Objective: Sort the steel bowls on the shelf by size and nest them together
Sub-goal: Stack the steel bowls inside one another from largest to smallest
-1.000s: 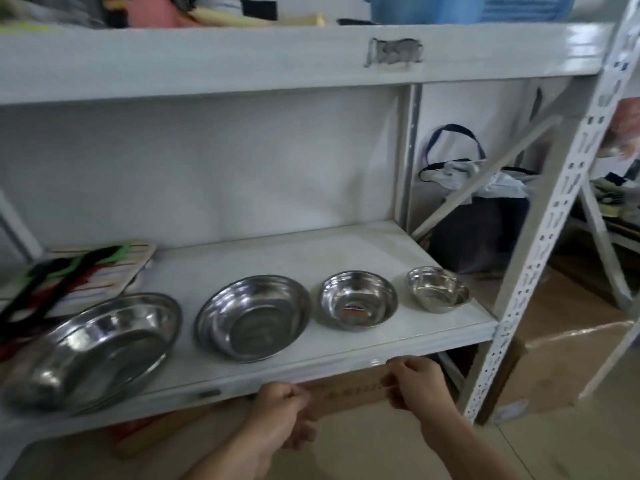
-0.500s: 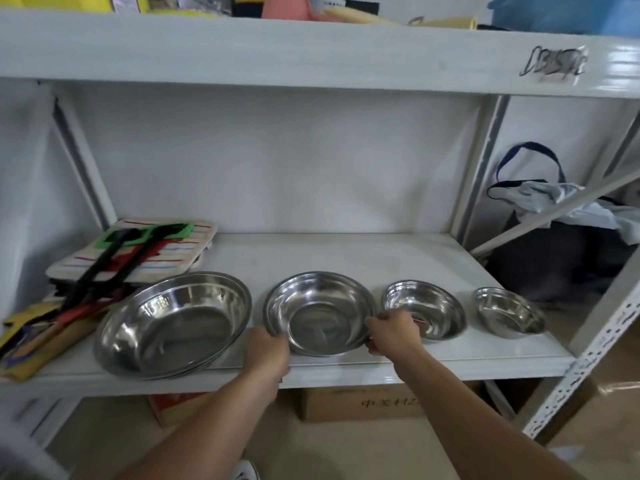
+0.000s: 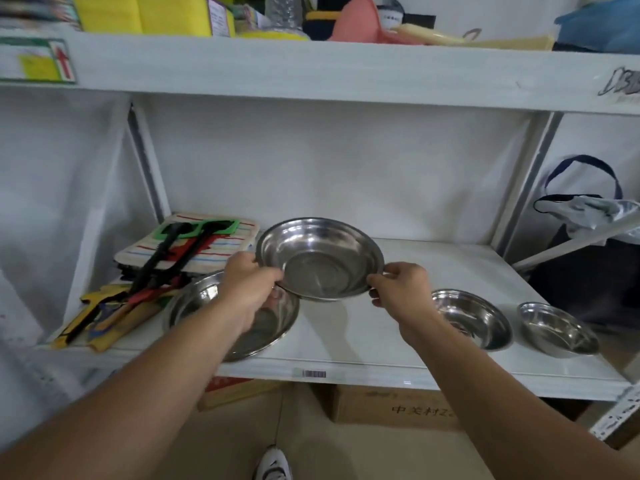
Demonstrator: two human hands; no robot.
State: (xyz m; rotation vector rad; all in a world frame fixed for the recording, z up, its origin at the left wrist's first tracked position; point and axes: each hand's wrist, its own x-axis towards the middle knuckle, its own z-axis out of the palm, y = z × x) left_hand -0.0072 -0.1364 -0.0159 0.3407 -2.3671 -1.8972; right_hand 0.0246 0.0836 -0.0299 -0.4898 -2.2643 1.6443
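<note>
- Your left hand (image 3: 247,280) and right hand (image 3: 398,284) grip opposite rims of the second-largest steel bowl (image 3: 320,259), held tilted above the white shelf (image 3: 363,341).
- The largest steel bowl (image 3: 273,323) sits on the shelf below your left wrist.
- To the right, the third steel bowl (image 3: 472,318) and the smallest steel bowl (image 3: 557,329) rest side by side.
- Striped cloths (image 3: 221,244) and black-handled tools (image 3: 162,254) lie at far left.

Your white shelf (image 3: 363,344) carries three steel bowls: the largest bowl (image 3: 277,323) at left, two smaller bowls (image 3: 474,318) (image 3: 557,329) at right. Far left lies a striped cloth (image 3: 207,242) with long-handled tools (image 3: 162,265) across it.
</note>
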